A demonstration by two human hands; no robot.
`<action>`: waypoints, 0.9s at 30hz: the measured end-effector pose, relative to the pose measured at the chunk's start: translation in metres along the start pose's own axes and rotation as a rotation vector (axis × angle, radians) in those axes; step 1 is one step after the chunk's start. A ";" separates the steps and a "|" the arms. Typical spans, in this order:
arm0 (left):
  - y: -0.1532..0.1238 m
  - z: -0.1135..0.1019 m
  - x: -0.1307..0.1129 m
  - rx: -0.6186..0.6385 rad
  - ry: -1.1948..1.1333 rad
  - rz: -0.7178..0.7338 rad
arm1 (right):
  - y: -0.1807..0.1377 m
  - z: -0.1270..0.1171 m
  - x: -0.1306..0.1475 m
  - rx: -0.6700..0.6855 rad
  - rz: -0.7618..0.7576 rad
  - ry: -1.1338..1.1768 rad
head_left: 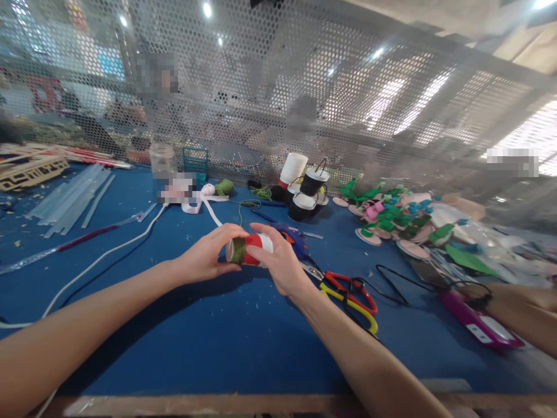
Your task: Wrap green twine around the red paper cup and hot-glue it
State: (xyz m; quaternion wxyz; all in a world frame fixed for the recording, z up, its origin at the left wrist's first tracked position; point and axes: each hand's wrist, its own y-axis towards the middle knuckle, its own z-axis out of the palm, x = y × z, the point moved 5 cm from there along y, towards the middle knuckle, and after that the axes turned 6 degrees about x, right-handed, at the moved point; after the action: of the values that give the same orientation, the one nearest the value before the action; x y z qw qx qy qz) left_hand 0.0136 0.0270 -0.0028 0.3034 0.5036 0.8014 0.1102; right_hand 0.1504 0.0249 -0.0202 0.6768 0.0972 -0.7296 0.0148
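Red and white, the cup (253,240) is held sideways over the middle of the surface (209,348), well in from its near edge. The left hand (202,253) curves round the end wrapped in green yarn (238,251); the right hand (284,261) clasps the other, likely so the wraps sit snug. Scissors (335,292) lie just to the right, perhaps for easy reach.
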 end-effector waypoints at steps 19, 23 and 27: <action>-0.002 0.006 0.021 -0.042 -0.504 -0.386 | 0.001 0.004 -0.006 0.071 0.117 0.253; -0.004 0.009 0.025 -0.026 -0.684 -0.480 | 0.003 0.004 -0.008 0.007 0.121 0.337; -0.004 0.008 0.026 0.059 -0.741 -0.503 | 0.002 0.004 -0.009 -0.024 0.131 0.374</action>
State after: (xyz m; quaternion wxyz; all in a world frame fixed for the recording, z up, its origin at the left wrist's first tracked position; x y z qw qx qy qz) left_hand 0.0077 0.0469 -0.0203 0.5728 0.3071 0.7388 -0.1780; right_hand 0.1465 0.0276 -0.0290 0.7993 0.0372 -0.5960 0.0679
